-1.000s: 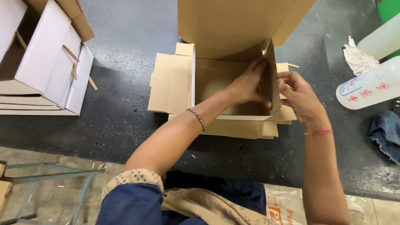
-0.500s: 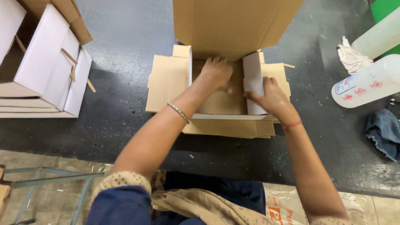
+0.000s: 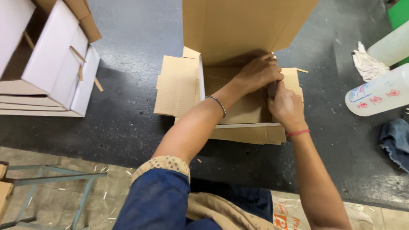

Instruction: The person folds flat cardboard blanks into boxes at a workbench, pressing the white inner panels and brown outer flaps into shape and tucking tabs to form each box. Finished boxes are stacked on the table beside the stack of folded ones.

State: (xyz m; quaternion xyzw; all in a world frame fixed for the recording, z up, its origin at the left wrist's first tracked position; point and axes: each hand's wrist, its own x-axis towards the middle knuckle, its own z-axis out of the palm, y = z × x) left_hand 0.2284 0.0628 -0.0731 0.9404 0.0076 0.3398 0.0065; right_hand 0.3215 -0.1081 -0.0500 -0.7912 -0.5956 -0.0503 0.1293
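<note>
At the right inner wall of the cardboard box on the desk, a flap is pinched by the left hand, directly above the right hand, whose grip is closed on it too.

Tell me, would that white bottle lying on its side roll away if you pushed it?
Probably, yes. The white bottle looks round and lies on its side on the flat dark table, so a nudge could roll it. It looks like plastic, so likely light and not fragile.
</note>
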